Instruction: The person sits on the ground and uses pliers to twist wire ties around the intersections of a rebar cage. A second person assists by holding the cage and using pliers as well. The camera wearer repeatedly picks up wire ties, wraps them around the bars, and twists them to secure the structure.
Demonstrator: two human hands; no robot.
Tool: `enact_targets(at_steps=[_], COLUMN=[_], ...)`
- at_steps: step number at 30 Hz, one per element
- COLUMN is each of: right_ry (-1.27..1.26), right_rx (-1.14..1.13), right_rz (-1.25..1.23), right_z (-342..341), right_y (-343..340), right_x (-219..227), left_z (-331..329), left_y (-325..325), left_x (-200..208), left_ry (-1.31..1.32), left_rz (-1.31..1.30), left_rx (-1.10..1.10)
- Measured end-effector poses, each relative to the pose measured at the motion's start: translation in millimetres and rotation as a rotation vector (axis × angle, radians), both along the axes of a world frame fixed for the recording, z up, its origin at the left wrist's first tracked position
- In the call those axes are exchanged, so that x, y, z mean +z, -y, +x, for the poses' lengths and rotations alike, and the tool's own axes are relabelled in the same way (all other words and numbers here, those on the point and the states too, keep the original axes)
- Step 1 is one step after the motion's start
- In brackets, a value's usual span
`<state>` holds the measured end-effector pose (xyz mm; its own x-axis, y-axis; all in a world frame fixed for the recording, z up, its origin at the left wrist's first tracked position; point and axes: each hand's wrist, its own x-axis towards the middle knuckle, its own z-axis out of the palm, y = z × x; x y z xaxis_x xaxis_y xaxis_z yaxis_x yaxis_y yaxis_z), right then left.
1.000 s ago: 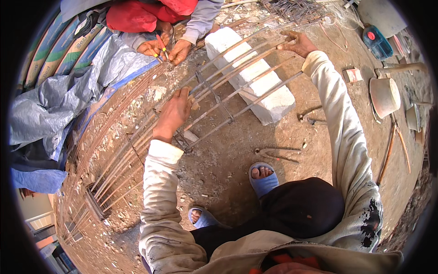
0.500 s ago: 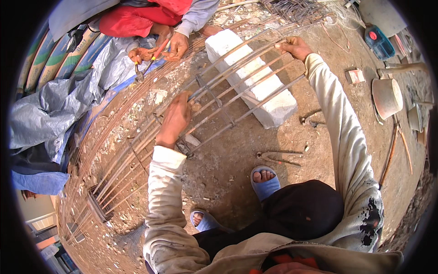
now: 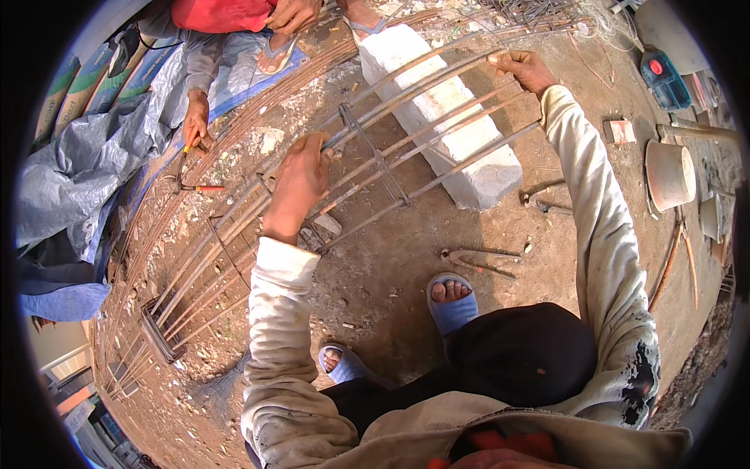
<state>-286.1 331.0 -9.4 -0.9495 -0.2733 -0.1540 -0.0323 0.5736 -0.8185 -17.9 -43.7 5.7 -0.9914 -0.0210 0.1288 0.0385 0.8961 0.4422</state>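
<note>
A cage of long steel rebars (image 3: 473, 161) slants from lower left to upper right before me, partly over a white block (image 3: 491, 173). My left hand (image 3: 298, 187) is closed around one of the upper rebars, its fingertips partly hidden. At the bars' right ends, my right hand (image 3: 527, 70) pinches the tip of an upper rebar. Between my hands, a thin square stirrup (image 3: 380, 162) encircles the bars. More stirrups sit bunched (image 3: 160, 332) near the cage's lower left end.
Pincers (image 3: 478, 258) lie on the dirt by my right foot, with another pair (image 3: 547, 197) beside the block. At upper left, a co-worker's hand (image 3: 197, 121) is at red-and-yellow-handled pincers (image 3: 181, 178). A bucket (image 3: 670, 173) and blue jug (image 3: 664, 78) stand right.
The co-worker's hand has moved down and left with the pincers, away from the other hand. My hands keep their grips, the right slightly farther right in view; the stirrup between them leans more.
</note>
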Motion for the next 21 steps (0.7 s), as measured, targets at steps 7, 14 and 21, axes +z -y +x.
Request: enact_targets(at_steps=[7, 14, 21], right_ry=[0.172, 0.124, 0.059], right_rx=[0.165, 0.092, -0.164], right_rz=[-0.134, -0.139, -0.024], right_z=[14, -6, 4], right_y=[-34, -39, -100], right_x=[4, -1, 39], left_z=[23, 6, 5], left_y=[-36, -42, -54], left_x=[18, -7, 0], left_ry=[0.15, 0.148, 0.038], left_rz=[0.141, 0.293, 0.444], left_rx=[-0.01, 0.028, 0.031])
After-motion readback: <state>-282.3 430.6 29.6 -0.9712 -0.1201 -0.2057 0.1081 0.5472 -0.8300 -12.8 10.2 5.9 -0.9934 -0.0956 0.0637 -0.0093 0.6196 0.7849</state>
